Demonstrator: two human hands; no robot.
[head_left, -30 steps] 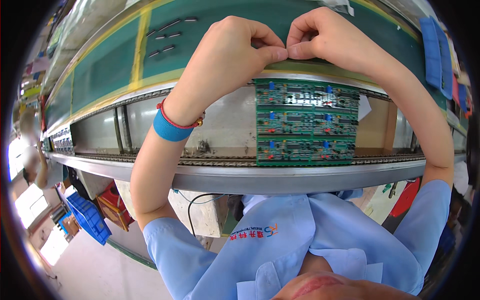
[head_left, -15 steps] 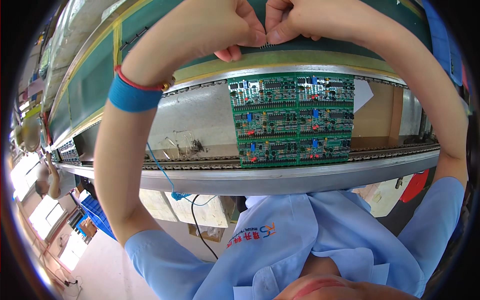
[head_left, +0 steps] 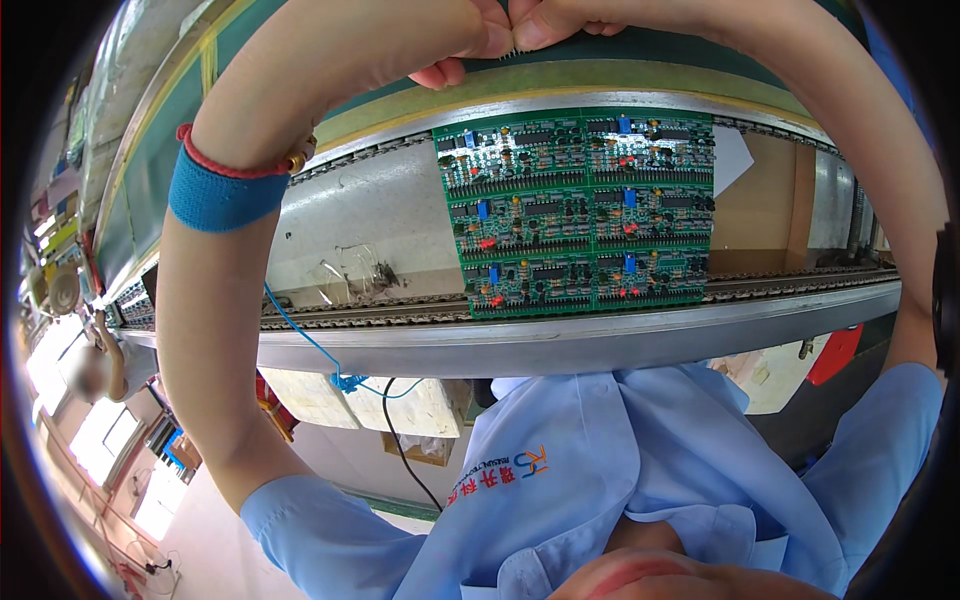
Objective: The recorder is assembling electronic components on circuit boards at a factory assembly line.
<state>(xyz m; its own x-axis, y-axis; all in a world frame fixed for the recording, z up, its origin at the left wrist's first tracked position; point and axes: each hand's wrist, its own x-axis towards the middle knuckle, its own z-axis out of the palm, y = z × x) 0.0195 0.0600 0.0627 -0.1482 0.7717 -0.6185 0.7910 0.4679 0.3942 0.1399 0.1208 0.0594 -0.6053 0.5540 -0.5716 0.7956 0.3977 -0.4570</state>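
Now a small pinned strip (head_left: 512, 53) is pinched by the left hand (head_left: 450, 32) and the right hand (head_left: 590, 16), above the green worktop (head_left: 665, 50). Nearer in, a circuit-board panel (head_left: 583, 212) is supported on chain rails (head_left: 790, 285).

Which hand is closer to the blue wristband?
Left. The left hand is just past the blue wristband on its wrist; the right hand is farther, to the right.

Two hands (head_left: 405, 35) (head_left: 590, 12), six circuit boards (head_left: 540, 212)
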